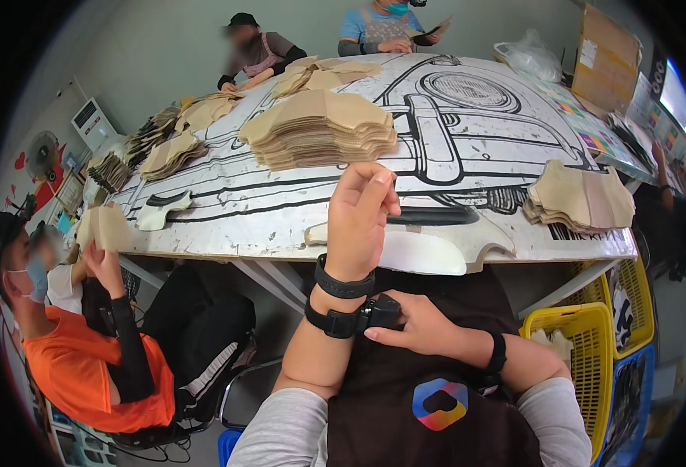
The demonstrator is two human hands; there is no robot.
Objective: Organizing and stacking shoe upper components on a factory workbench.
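Observation:
My left hand (366,208) is raised above the table's front edge, its fingers curled in loosely and nothing visible in them. Two black bands circle that wrist, and the lower one carries a small black box-shaped device (380,311). My right hand (428,325) grips this device, with the thumb below it and the fingers partly hidden behind. Just beyond my left hand stands a tall stack of tan cut panels (320,131). A white curved piece with a black strip (421,251) lies at the near table edge, partly covered by my left wrist.
The table (506,222) has a car line drawing on its cover. Tan panels (580,196) are stacked at right, with more stacks at far left. A seated person in orange (94,350) holds a panel; two people work across the table. Yellow crates (572,327) stand at lower right.

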